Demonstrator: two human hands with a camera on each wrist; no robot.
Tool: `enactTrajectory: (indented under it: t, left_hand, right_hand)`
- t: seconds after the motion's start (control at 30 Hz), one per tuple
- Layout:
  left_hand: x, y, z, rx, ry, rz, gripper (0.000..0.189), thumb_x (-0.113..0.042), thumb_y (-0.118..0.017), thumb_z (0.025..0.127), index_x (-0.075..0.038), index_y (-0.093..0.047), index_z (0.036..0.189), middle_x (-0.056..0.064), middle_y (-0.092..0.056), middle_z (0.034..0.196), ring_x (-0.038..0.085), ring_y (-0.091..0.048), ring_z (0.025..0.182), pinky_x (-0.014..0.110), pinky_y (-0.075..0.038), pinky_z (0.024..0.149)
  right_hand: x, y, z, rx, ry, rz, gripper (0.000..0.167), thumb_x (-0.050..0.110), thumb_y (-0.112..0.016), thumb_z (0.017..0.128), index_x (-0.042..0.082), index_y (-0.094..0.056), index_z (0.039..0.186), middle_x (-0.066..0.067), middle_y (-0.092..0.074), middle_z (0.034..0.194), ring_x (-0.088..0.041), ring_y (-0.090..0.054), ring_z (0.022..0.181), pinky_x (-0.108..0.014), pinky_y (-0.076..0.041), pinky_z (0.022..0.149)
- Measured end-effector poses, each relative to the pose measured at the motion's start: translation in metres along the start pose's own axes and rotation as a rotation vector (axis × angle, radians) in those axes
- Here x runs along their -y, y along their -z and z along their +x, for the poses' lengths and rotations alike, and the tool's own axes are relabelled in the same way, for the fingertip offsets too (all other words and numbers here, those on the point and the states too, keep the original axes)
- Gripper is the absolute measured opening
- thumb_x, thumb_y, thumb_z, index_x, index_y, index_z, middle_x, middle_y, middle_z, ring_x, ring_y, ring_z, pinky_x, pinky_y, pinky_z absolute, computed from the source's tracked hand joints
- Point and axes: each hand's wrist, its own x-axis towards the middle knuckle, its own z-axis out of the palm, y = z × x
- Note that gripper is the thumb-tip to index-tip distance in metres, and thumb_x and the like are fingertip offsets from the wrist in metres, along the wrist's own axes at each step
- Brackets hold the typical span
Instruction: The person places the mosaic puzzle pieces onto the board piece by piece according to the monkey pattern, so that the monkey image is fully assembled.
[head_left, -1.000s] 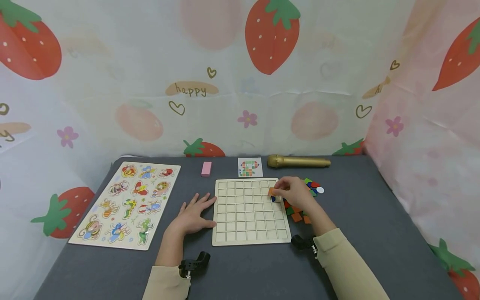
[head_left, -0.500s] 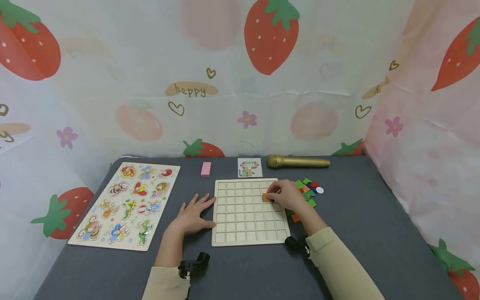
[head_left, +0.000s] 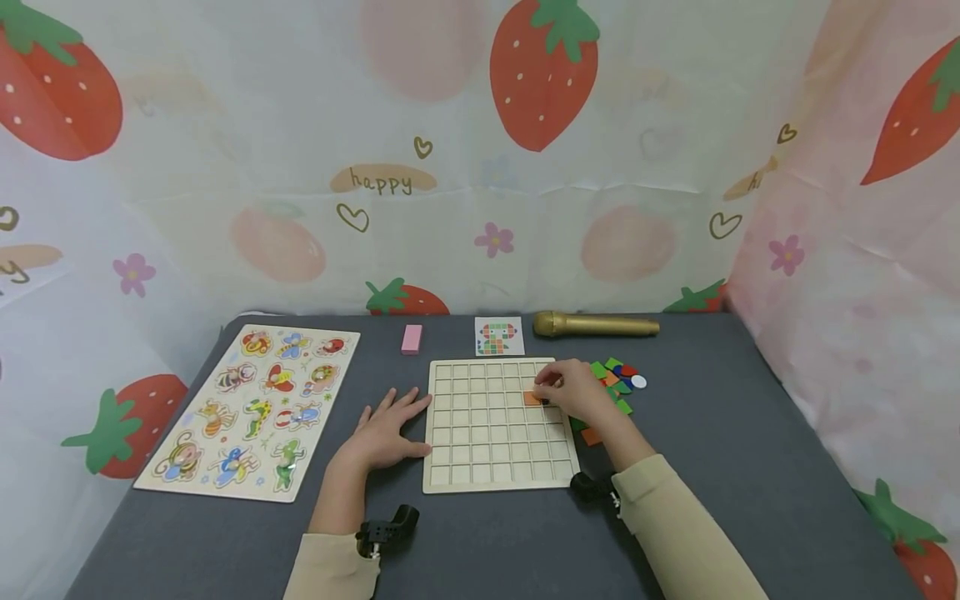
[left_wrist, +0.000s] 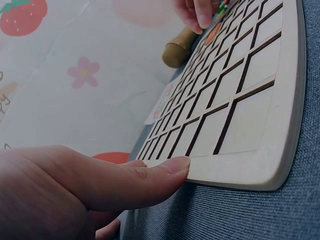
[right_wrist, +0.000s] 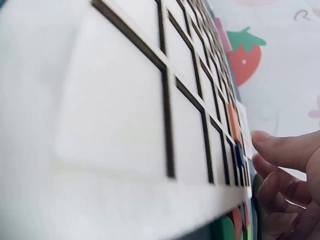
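Note:
My left hand (head_left: 386, 433) lies with fingers spread at the left edge of a pale wooden grid board (head_left: 480, 485). Its thumb (left_wrist: 150, 182) touches the board's rim in the left wrist view. An orange square tile (head_left: 532, 399) lies flat in a cell near the upper right of the grid. Over the tile's right side, my right hand (head_left: 581, 392) hovers with bent fingers. In the right wrist view, thumb and forefinger stand a little apart with nothing seen between them, beside a dark blue tile (right_wrist: 239, 154) in the cell adjoining the orange one.
Loose coloured tiles (head_left: 615, 379) lie right of the board, partly behind the right hand. Behind the board are a pattern card (head_left: 498, 337), a gold microphone (head_left: 597, 324) and a pink block (head_left: 412, 339). An insect picture puzzle board (head_left: 251, 408) lies at left.
My right hand has moved left and down over the board with the orange tile, which now lies flat in a cell, let go. My left hand has stayed put.

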Motion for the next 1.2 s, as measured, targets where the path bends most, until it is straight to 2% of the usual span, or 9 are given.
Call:
enactTrajectory:
  t: [0.2,0.33,0.7,0.83,1.03,1.2]
  left_hand:
    - [-0.002,0.0,0.001,0.003,0.005,0.001,0.083,-0.03,-0.08,0.085,-0.02,-0.04,0.157,0.009,-0.026,0.167,0.039,-0.006,0.157,0.068,0.0,0.121]
    - [-0.002,0.0,0.002,0.003,0.008,0.001,0.084,-0.03,-0.08,0.085,-0.021,-0.039,0.157,0.008,-0.026,0.167,0.038,-0.005,0.157,0.067,0.001,0.122]
    - [0.001,-0.002,0.002,-0.001,0.008,-0.001,0.084,-0.03,-0.08,0.084,-0.021,-0.039,0.157,0.009,-0.026,0.167,0.038,-0.004,0.157,0.067,0.001,0.121]
    - [0.003,-0.002,0.002,0.002,0.008,0.01,0.084,-0.031,-0.08,0.085,-0.021,-0.039,0.157,0.008,-0.025,0.167,0.038,-0.004,0.157,0.067,0.001,0.121]
    - [0.004,-0.002,0.002,0.007,0.008,0.012,0.084,-0.031,-0.08,0.085,-0.021,-0.038,0.157,0.009,-0.025,0.168,0.038,-0.004,0.157,0.067,0.001,0.121]
    - [0.002,-0.001,0.003,0.016,-0.003,0.004,0.084,-0.032,-0.079,0.086,-0.021,-0.037,0.158,0.008,-0.024,0.168,0.038,-0.003,0.157,0.068,0.002,0.121]
  right_hand:
    - [-0.012,0.013,-0.003,-0.038,-0.004,0.014,0.016,0.022,-0.072,0.095,0.011,-0.075,0.107,-0.004,-0.07,0.098,-0.02,-0.063,0.088,-0.033,-0.053,0.069]
    - [-0.019,0.02,-0.006,-0.054,-0.026,-0.001,0.016,0.021,-0.073,0.094,0.011,-0.075,0.106,-0.005,-0.071,0.098,-0.02,-0.063,0.083,-0.033,-0.052,0.066]
    - [-0.039,0.034,-0.016,-0.09,-0.067,-0.01,0.022,0.015,-0.072,0.094,0.011,-0.074,0.116,-0.01,-0.071,0.109,-0.026,-0.066,0.094,-0.04,-0.057,0.075]
    - [-0.041,0.031,-0.015,-0.061,-0.063,-0.022,0.028,0.018,-0.069,0.097,0.01,-0.071,0.124,-0.012,-0.068,0.111,-0.024,-0.064,0.089,-0.036,-0.054,0.071]
    - [-0.038,0.028,-0.011,0.019,-0.05,-0.126,0.036,0.021,-0.067,0.098,0.012,-0.068,0.134,-0.012,-0.063,0.101,-0.022,-0.05,0.074,-0.032,-0.041,0.061]
    - [-0.039,0.029,-0.008,0.024,-0.056,-0.187,0.034,0.023,-0.068,0.098,0.012,-0.07,0.13,-0.012,-0.063,0.102,-0.022,-0.054,0.08,-0.032,-0.044,0.064]
